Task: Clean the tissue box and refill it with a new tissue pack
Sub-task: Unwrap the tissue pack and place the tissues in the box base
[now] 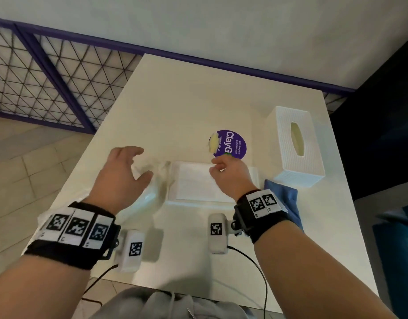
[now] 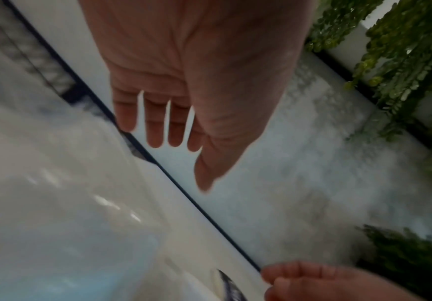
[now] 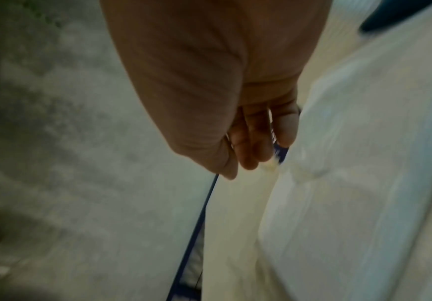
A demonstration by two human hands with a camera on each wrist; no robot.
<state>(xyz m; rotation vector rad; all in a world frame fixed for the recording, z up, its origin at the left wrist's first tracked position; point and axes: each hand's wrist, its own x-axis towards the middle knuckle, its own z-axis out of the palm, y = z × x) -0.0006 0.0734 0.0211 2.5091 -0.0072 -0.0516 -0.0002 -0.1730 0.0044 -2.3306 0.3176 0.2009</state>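
currently the left hand [image 1: 123, 171] hovers spread over the loose plastic wrapper [image 1: 150, 192]; the right hand [image 1: 230, 176] pinches the tissue stack [image 1: 196, 183] mid-tabletop. the tissue box [image 1: 295, 143] stands near the right edge. risk: the stack may splay if lifted one-handed.

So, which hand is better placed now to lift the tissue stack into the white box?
Probably the right hand. It hovers over the tissue stack, on the side nearer the tissue box. The left hand is open above the clear wrapper, farther away.
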